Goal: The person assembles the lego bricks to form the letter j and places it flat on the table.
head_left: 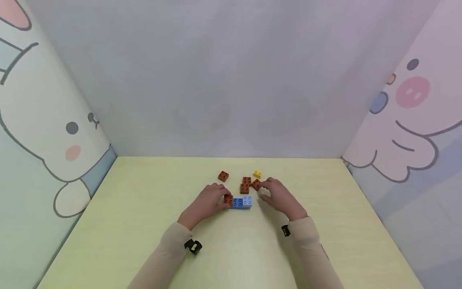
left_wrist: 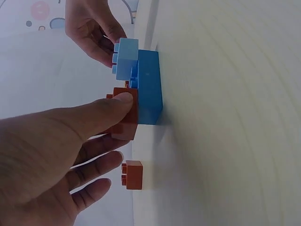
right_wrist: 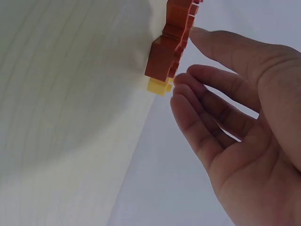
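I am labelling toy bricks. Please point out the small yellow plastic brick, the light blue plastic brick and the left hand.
small yellow plastic brick (head_left: 257, 174), head view, studded top.
light blue plastic brick (head_left: 247, 200), head view, studded top.
left hand (head_left: 208, 202), head view, back of hand.

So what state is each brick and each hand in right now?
Blue brick: flat on the table, carrying two bricks.
Light blue brick: seated on it.
Brown brick: on it, pressed by left hand.
Right hand: open, at a loose brown brick.
Yellow brick: loose.

Head view high, looking down, wrist views close, sideways, sharing bricks (head_left: 241, 202)
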Available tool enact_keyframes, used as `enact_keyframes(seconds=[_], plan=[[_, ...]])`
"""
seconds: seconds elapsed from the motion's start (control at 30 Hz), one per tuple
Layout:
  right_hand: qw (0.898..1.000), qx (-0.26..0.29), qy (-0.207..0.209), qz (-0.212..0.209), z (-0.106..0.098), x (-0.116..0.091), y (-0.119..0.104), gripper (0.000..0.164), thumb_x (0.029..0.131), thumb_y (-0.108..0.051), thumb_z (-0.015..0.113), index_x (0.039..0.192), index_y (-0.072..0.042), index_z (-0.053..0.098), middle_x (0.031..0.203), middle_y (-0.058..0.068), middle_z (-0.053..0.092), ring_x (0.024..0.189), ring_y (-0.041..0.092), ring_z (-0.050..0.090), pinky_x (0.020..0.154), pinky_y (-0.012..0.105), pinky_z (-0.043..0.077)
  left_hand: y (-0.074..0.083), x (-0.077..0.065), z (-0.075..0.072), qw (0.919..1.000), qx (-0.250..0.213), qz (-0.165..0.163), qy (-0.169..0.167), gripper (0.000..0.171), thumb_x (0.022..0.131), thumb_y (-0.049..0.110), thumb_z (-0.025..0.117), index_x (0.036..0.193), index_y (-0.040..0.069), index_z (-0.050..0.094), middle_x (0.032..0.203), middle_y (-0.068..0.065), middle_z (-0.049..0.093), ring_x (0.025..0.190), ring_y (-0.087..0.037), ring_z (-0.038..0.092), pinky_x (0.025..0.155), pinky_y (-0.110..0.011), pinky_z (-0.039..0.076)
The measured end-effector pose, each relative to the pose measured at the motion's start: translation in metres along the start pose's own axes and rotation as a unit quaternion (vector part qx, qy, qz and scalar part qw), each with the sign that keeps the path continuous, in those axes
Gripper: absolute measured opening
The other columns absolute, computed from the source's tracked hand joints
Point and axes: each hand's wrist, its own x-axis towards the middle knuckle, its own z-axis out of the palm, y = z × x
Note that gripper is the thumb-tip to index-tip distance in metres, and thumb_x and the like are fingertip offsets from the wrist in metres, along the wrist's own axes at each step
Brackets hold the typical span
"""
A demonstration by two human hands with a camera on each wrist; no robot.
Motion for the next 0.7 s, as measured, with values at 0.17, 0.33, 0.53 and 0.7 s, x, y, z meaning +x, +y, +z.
enact_keyframes(seconds=[0.17, 0.33, 0.53, 0.7], plan=[[0.999, -0.01, 0.004, 0.031, -0.001, 0.011, 0.005, 0.042, 0.096, -0.021, 0.073, 0.129, 0.002, 0.066, 0.118, 0.017, 0.066, 0.11, 0.03, 0.065, 0.099, 0.047, 0.055, 0.001, 0.001, 0.001, 1.0, -0.006, 0.002, -0.003, 0.048, 0.086, 0.036, 0.082, 0.127, 0.013, 0.07, 0.121, -0.002, 0.071, 0.112, -0.021, 0.063, 0.099, -0.044, 0.05], [0.999, -0.007, 0.008, 0.042, -0.001, 0.019, 0.01, 0.043, 0.096, -0.025, 0.072, 0.128, 0.004, 0.065, 0.119, 0.019, 0.066, 0.108, 0.031, 0.065, 0.097, 0.047, 0.055, 0.004, 0.01, 0.011, 0.9984, -0.05, 0.027, 0.0, 0.052, 0.089, 0.04, 0.079, 0.132, 0.014, 0.067, 0.125, -0.002, 0.07, 0.117, -0.021, 0.063, 0.104, -0.046, 0.049], [0.999, 0.009, -0.008, 0.043, 0.002, 0.026, 0.011, 0.04, 0.098, -0.028, 0.07, 0.125, 0.002, 0.067, 0.114, 0.018, 0.067, 0.099, 0.026, 0.064, 0.09, 0.046, 0.055, 0.005, 0.018, 0.028, 0.992, -0.124, 0.019, 0.01, 0.048, 0.091, 0.043, 0.076, 0.131, 0.016, 0.068, 0.122, 0.002, 0.07, 0.11, -0.015, 0.063, 0.101, -0.042, 0.05], [0.998, 0.021, -0.003, 0.056, 0.004, 0.032, 0.01, 0.037, 0.097, -0.033, 0.07, 0.116, -0.002, 0.07, 0.102, 0.012, 0.066, 0.084, 0.019, 0.057, 0.079, 0.039, 0.051, 0.005, 0.022, 0.037, 0.985, -0.171, 0.014, 0.017, 0.047, 0.091, 0.041, 0.077, 0.13, 0.017, 0.068, 0.12, 0.002, 0.071, 0.103, -0.011, 0.064, 0.091, -0.031, 0.053]])
